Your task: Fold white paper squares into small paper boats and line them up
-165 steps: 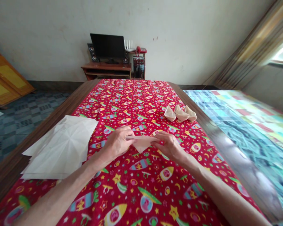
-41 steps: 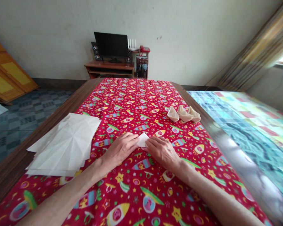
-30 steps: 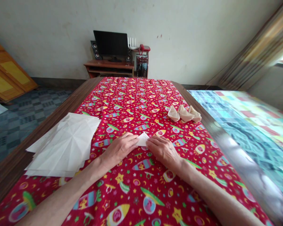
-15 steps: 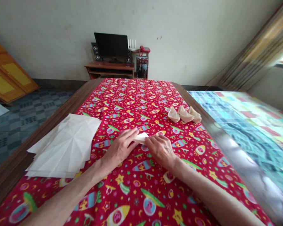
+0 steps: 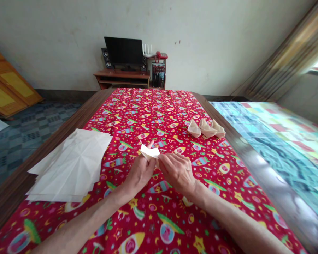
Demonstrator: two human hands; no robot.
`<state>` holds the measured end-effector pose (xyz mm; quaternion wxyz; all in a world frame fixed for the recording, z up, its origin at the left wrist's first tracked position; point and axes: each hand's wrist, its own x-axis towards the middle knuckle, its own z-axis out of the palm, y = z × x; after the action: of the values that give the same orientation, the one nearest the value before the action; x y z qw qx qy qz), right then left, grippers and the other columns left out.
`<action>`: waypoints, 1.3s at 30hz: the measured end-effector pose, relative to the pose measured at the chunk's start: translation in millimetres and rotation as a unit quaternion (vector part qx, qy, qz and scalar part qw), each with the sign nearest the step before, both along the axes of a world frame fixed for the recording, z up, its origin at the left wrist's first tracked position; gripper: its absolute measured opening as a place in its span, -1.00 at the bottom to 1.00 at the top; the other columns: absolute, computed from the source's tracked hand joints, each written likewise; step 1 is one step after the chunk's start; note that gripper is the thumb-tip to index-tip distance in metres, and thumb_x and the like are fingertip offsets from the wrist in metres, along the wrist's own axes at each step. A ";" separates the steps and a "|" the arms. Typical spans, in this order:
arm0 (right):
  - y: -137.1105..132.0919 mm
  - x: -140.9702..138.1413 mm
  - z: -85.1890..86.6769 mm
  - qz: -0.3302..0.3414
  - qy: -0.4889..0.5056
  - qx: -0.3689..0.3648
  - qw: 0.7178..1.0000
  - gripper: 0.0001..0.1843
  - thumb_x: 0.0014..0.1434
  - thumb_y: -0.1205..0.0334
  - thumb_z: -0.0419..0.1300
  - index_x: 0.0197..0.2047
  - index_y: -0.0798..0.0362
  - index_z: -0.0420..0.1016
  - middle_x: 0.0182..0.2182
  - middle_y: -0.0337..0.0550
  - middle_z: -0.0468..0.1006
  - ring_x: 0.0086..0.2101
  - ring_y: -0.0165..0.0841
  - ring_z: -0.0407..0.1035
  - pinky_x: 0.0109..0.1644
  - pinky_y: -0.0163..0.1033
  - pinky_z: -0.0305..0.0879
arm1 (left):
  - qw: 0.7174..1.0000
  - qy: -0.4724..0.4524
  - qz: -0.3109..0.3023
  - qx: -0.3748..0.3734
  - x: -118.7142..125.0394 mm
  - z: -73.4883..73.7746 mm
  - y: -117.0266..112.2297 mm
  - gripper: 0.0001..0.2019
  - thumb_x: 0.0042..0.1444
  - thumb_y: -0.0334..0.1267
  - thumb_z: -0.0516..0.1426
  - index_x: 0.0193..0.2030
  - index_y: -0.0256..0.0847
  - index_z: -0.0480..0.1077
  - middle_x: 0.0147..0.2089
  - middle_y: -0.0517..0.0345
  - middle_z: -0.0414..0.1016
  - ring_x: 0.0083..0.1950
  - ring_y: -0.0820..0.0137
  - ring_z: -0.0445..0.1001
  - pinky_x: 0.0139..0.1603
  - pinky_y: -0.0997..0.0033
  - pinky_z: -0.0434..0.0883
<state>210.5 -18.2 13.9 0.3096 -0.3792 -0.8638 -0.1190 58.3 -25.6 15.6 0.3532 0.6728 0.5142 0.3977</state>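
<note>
The little folded paper [image 5: 149, 151] is between the two hands, over the red cloth [image 5: 151, 106]. The left hand [image 5: 141, 171] pinches it and the right hand [image 5: 177, 171] grips its right end; best to hold softly, match the edges and press each fold flat. A flat paper pile [image 5: 75, 162] lies to the left, three folded shapes [image 5: 207, 129] to the right.

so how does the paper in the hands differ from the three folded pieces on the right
The paper is held by the left hand and right hand; the pieces rest unheld on the cloth. The paper looks bright white, the pieces cream. The paper's visible flap is flat and straight-edged, while the pieces are bulging, pointed shapes. Both are folded.
</note>
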 end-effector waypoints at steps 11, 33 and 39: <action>8.6 3.2 -2.9 -0.087 -0.020 -0.027 0.996 -0.78 0.22 0.29 0.01 -0.42 0.05 0.39 -0.61 -0.27 0.45 -0.58 -0.48 0.23 -0.46 -0.28 -0.14 | 0.980 0.097 0.053 0.168 -5.5 -9.8 5.7 -0.56 0.07 -0.45 0.04 0.12 -0.20 0.34 -0.27 0.16 0.50 -0.36 0.45 0.45 -0.29 0.48 0.44; 8.0 22.3 -18.2 -0.057 -0.133 -0.124 0.982 -0.84 0.24 0.28 0.07 -0.28 0.00 0.49 -0.42 -0.17 0.39 -0.44 -0.41 0.19 -0.50 -0.27 -0.17 | 0.877 0.435 -0.097 0.182 -22.0 -15.3 2.7 -0.62 0.19 -0.43 -0.04 0.14 -0.15 0.27 -0.25 0.12 0.30 -0.26 0.34 0.38 -0.25 0.38 0.37; 7.3 23.6 -17.7 -0.038 -0.130 -0.124 0.983 -0.83 0.24 0.33 0.06 -0.24 0.03 0.49 -0.39 -0.15 0.37 -0.39 -0.38 0.17 -0.48 -0.29 -0.10 | 0.843 0.478 -0.113 0.217 -23.6 -16.1 6.0 -0.56 0.19 -0.39 -0.02 0.22 -0.20 0.15 -0.16 0.04 0.33 -0.17 0.25 0.38 -0.14 0.24 0.35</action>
<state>234.1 -10.9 -3.9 0.1403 -0.4281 -0.8899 -0.0709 34.8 -19.6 -0.5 -0.0493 0.8925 0.4402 0.0854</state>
